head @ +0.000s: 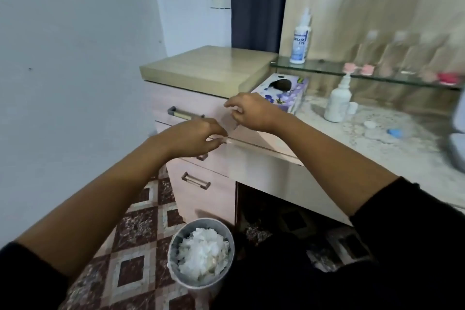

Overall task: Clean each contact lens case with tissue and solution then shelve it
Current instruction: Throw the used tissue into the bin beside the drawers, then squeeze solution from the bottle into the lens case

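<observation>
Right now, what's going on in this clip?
A person holds the left hand and right hand close together before the drawers, both curled; whether they pinch anything is too blurred to tell. The bin below is full of crumpled tissue. The tissue box, solution bottle and pink cases on the glass shelf sit untouched.

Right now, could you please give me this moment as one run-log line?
left hand: fingers curled, hold unclear | right hand: same | bin: full of crumpled tissues | solution bottle: on glass shelf
</observation>
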Action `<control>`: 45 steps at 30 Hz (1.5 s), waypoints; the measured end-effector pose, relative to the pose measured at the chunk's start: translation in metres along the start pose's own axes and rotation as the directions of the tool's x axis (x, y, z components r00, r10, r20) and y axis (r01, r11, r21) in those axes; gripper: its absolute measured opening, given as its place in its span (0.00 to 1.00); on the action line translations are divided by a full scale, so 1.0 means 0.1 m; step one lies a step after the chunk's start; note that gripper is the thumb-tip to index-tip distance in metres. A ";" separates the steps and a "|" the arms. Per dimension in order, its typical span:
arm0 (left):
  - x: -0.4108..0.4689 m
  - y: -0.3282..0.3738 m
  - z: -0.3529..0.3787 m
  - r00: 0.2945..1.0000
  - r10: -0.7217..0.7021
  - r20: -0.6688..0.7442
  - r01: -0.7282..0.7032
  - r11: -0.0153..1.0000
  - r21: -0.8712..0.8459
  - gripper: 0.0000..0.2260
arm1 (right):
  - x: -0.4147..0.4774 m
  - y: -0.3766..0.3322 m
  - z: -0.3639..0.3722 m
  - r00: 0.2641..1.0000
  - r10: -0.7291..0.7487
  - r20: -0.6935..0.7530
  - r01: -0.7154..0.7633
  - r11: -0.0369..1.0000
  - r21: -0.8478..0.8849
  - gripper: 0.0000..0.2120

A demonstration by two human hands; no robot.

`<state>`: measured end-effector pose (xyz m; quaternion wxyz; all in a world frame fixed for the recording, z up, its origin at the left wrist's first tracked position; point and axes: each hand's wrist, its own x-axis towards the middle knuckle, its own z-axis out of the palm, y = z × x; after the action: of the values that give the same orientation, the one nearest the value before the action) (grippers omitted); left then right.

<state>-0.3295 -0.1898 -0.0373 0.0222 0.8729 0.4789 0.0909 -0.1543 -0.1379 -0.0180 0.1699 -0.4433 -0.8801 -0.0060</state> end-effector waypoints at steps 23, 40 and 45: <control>1.79 1.70 0.32 0.955 0.290 -0.071 -0.297 0.944 -0.145 0.14 | -1.69 1.60 -0.90 0.881 0.460 -0.106 -0.469 0.879 -0.082 0.16; 2.17 1.86 0.95 0.956 0.240 -0.169 -0.277 0.928 -0.249 0.15 | -2.11 2.04 -0.41 0.751 0.649 -0.124 -0.653 0.758 0.011 0.18; 2.19 1.83 1.02 0.949 0.169 -0.265 -0.260 0.897 -0.358 0.12 | -2.13 2.09 -0.33 0.735 0.650 -0.193 -0.652 0.756 0.063 0.15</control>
<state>-0.0438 -0.0994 -0.0839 0.1295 0.8824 0.3510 0.2853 0.1356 -0.1825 -0.0808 0.2482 -0.7207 -0.6473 0.0045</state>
